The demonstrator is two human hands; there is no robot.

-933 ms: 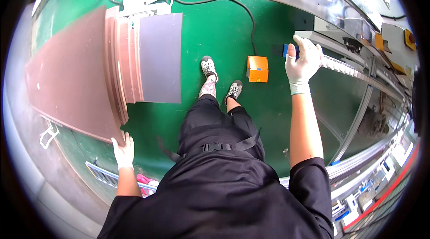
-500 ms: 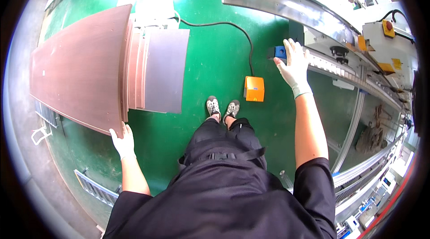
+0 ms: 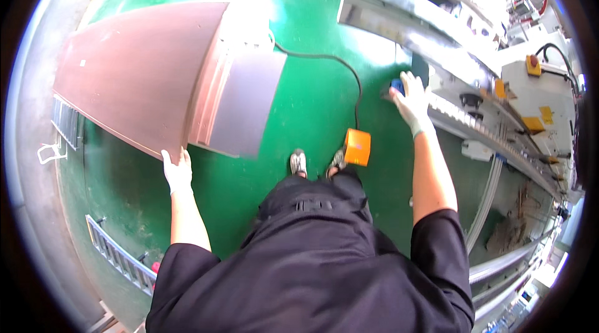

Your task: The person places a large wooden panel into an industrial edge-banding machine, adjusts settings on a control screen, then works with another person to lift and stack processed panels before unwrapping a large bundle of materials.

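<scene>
A large brown panel (image 3: pixel 140 65) lies on top of a stack at the left. My left hand (image 3: pixel 179 174), in a white glove, grips its near right corner, the thumb and fingers on either side of that corner. On the right, my right hand (image 3: pixel 412 105), also gloved, is stretched forward with its fingers apart and nothing in it. It is over the end of a machine rail (image 3: pixel 465 122), beside a blue block (image 3: pixel 397 87) that the fingers partly cover; whether it touches them I cannot tell.
Lower brown boards (image 3: pixel 209 105) and a grey-purple board (image 3: pixel 246 102) stick out under the panel. A yellow box (image 3: pixel 357 147) with a black cable (image 3: pixel 324 57) stands on the green floor by my right shoe (image 3: pixel 337 161). A metal beam (image 3: pixel 405 27) spans the upper right.
The whole view has shifted, and my feet now stand farther apart, the right one close to the yellow box. My left hand stays at the panel's corner; the right stays spread near the blue block.
</scene>
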